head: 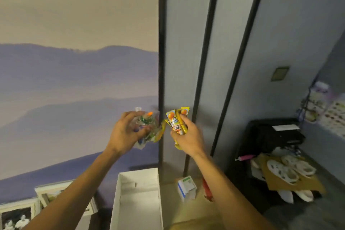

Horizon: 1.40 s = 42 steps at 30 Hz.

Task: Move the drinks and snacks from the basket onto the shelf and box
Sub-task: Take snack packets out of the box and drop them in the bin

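My left hand (125, 132) is raised in front of the wall, shut on a crinkly clear snack bag (146, 127) with green and orange print. Beside it, my right hand (188, 136) grips a strip of yellow snack packets (177, 121) with orange fruit pictures, and one end of the strip droops toward the clear bag. Below both hands stands an open white box (138, 200), showing only its bare white inside. The basket and the shelf are out of view.
A small white carton (186, 187) and a red object (207, 188) lie on the tan surface right of the box. Framed pictures (46, 198) lean at lower left. A black stand (274, 136) and a cardboard sheet with lotus-root shapes (287, 172) sit at right.
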### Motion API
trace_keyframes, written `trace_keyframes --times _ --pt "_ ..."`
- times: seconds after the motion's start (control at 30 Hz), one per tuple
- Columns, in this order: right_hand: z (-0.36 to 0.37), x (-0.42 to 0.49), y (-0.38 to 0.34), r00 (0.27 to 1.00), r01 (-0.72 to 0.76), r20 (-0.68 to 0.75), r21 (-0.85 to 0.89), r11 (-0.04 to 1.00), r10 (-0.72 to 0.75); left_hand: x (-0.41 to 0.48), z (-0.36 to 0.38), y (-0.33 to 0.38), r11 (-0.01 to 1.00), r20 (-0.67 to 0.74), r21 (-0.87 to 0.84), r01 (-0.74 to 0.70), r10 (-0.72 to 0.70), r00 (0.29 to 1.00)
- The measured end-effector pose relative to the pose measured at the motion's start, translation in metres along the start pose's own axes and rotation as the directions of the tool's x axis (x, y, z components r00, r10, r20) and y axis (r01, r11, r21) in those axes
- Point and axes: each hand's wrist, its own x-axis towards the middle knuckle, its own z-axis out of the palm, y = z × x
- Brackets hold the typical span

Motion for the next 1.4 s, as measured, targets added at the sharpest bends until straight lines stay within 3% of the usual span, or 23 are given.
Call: trace_keyframes --times 0.33,0.47,0.6,0.73,0.87,1.03,1.17,1.3,1.4 --pt "-0.133 -0.082 0.041 0.936 -0.183 -0.324 -0.11 0.977 0.139 0.006 0.118 0.085 0.943 0.299 -0.299 -0.147 0.239 0.924" --pt "-0.193 -0.137 0.072 0.866 -0.306 -0.461 -0.185 0.934 0.193 -0.018 0.191 0.13 0.917 0.395 -0.348 -0.197 0.334 0.856" --pt "-0.251 -0.189 0.106 0.77 -0.395 -0.591 -0.149 0.906 0.239 -0.051 0.269 0.174 0.879 0.476 -0.401 -0.259 0.441 0.761" --pt "-0.299 -0.23 0.153 0.684 -0.511 -0.657 -0.124 0.85 0.316 -0.086 0.345 0.208 0.887 0.537 -0.405 -0.22 0.426 0.728" --pt "-0.335 -0.267 0.194 0.648 -0.554 -0.651 -0.047 0.831 0.396 -0.122 0.411 0.228 0.892 0.59 -0.397 -0.216 0.428 0.684" --pt "-0.343 -0.301 0.263 0.623 -0.624 -0.639 -0.061 0.779 0.45 -0.162 0.477 0.223 0.902 0.664 -0.372 -0.22 0.424 0.616" --pt "-0.322 -0.325 0.323 0.558 -0.684 -0.647 -0.004 0.73 0.519 -0.201 0.517 0.202 0.91 0.683 -0.369 -0.189 0.403 0.609" --pt "-0.285 -0.347 0.406 0.512 -0.707 -0.637 0.069 0.704 0.577 -0.237 0.572 0.153 0.923 0.744 -0.354 -0.148 0.374 0.554" --pt "-0.24 -0.363 0.489 0.475 -0.776 -0.616 0.044 0.629 0.629 -0.269 0.629 0.094 0.938 0.791 -0.32 -0.13 0.34 0.509"
